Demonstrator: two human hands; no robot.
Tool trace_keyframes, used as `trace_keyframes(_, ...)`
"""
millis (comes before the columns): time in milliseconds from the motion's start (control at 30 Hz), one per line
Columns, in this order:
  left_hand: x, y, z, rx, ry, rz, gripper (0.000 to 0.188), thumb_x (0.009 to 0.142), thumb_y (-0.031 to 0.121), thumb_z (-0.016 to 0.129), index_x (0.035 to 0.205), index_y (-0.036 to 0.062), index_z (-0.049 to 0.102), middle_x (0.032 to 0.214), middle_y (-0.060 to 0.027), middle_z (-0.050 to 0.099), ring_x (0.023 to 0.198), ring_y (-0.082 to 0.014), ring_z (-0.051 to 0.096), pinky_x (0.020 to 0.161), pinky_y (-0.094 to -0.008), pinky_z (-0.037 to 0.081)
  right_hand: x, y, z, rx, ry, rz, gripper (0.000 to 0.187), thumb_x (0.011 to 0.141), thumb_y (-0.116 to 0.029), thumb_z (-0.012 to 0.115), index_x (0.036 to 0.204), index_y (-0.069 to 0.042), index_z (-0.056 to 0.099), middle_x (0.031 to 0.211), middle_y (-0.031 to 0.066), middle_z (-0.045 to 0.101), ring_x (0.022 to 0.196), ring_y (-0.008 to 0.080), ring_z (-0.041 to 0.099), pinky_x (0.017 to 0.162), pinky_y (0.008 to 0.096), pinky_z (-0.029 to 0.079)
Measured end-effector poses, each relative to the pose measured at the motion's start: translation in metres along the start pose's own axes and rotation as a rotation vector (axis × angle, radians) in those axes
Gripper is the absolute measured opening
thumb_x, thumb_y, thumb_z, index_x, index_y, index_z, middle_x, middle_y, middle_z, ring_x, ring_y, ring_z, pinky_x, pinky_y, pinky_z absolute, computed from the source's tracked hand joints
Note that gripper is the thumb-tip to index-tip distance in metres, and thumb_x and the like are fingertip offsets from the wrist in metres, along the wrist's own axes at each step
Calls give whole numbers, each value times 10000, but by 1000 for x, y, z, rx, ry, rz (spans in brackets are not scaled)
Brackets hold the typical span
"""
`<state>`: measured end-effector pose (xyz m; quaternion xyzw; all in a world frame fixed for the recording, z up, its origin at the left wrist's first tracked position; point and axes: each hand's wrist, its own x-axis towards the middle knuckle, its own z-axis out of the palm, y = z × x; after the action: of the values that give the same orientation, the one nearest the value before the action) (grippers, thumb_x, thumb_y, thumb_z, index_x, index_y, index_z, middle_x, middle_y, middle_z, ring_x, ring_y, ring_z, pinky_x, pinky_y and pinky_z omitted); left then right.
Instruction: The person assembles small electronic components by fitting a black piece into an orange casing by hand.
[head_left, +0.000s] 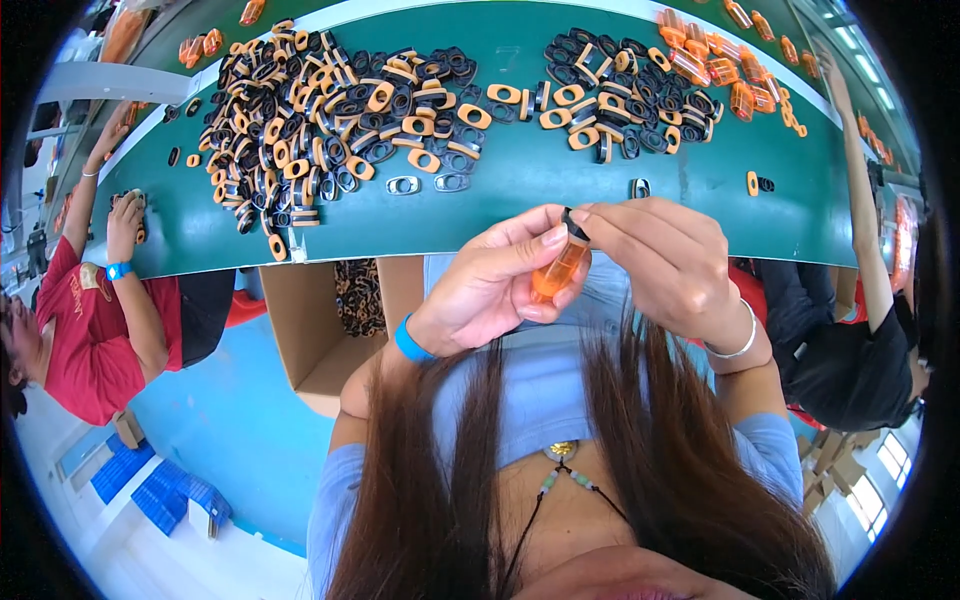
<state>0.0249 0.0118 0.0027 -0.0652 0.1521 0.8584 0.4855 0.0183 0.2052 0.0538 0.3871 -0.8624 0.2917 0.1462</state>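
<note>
Above the table's near edge, my left hand (505, 275) is closed around a clear orange cylinder (557, 272), held tilted with its top to the right. A small black collar (575, 224) sits at the cylinder's upper end. My right hand (665, 255) pinches this collar with thumb and fingers; they partly hide it. On the green table (430, 225) beyond my hands lie a large pile of black-and-orange oval rings (330, 115) at left and a smaller pile of the same rings (625, 100) at right. Several clear orange cylinders (715, 60) lie at the far right.
Under the table edge, an open cardboard box (310, 330) holds more rings. A person in a red shirt (90, 340) works at left; another in black (850, 370) sits at right. A few single rings (403, 185) lie near the table's front. Orange chain-like pieces (792, 112) lie at right.
</note>
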Motion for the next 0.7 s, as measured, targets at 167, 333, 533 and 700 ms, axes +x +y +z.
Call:
trace_keyframes(167, 0, -3, 4, 89, 25, 22, 199, 955, 226, 505, 1088, 82, 470, 828, -63, 537, 663, -104, 479, 478, -199, 329, -2, 4, -8, 146, -79, 80, 271, 629, 71, 589, 888, 17, 648, 887, 136, 673, 727, 263, 661, 604, 316, 533)
trace_keyframes(333, -2, -2, 8, 135, 68, 46, 212, 950, 225, 516, 1106, 89, 470, 823, -55, 535, 664, -101, 479, 491, -205, 337, 2, -2, -7, 42, -88, 51, 328, 612, 82, 586, 927, 15, 646, 893, 128, 671, 726, 251, 659, 603, 315, 533)
trace_keyframes(533, 3, -4, 0, 141, 126, 131, 227, 943, 211, 529, 1119, 82, 467, 849, -40, 528, 701, -102, 493, 521, -210, 354, -3, 9, 10, -23, -45, 7, 378, 586, 86, 565, 951, 28, 643, 911, 128, 664, 700, 243, 643, 595, 313, 530)
trace_keyframes(700, 3, -6, -3, 248, 208, 234, 278, 927, 171, 557, 1163, 63, 457, 901, -44, 549, 749, -108, 531, 576, -228, 431, -9, 15, 17, 82, -65, 85, 306, 660, 78, 580, 952, 24, 651, 931, 136, 661, 757, 255, 642, 645, 329, 529)
